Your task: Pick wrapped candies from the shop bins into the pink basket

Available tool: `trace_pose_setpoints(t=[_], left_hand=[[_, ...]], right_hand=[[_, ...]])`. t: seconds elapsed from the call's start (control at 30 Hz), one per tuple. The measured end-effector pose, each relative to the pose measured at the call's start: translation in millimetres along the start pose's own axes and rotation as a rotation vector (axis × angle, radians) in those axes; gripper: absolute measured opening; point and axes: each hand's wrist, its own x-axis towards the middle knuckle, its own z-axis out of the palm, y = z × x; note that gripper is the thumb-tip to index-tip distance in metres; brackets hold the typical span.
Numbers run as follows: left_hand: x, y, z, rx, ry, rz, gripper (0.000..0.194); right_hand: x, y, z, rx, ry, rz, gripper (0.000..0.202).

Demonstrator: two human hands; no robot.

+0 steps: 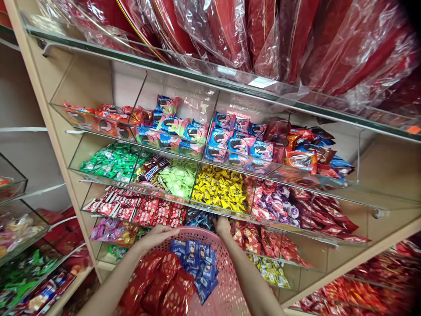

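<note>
A pink perforated basket (232,274) is at the bottom centre, holding red packets (167,285) and small blue packets (200,265). My left hand (159,235) lies at the basket's far left rim, its fingers stretched toward the middle. Beyond the rim, my right hand (222,226) reaches to the shelf compartment of dark blue packets (200,218). Its fingertips are hidden under the shelf edge above, so what they touch cannot be made out.
Clear-walled shelves hold green sweets (113,162), yellow sweets (220,188), purple-and-white sweets (276,204) and blue-pink packs (240,142). Above is a glass shelf edge (210,79) with plastic-wrapped red items (226,33). A wooden side panel (49,127) stands left.
</note>
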Motion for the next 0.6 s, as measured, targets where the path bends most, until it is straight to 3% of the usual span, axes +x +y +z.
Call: trace_pose_setpoints(t=[0.2, 0.33, 0.4, 0.47, 0.6], left_hand=[[-4.0, 6.3, 1.2, -0.022, -0.036, 0.005, 0.048], [-3.9, 7.4, 1.3, -0.018, -0.011, -0.03, 0.046], [-3.5, 7.0, 1.4, -0.009, -0.008, -0.041, 0.046], [-3.6, 6.9, 1.8, -0.003, -0.023, -0.054, 0.046], [-4.1, 6.1, 3.2, -0.021, -0.025, -0.079, 0.046]], right_hand=[[-31.3, 18.8, -16.0, 0.021, 0.09, -0.073, 0.03], [-77.1, 33.4, -26.0, 0.443, 0.156, -0.223, 0.03], [-101.4, 37.4, -28.3, 0.727, 0.06, -0.177, 0.034], [-121.8, 39.5, -27.9, 0.933, -0.145, -0.08, 0.036], [-141.3, 42.4, -19.2, 0.996, -0.568, 0.064, 0.038]])
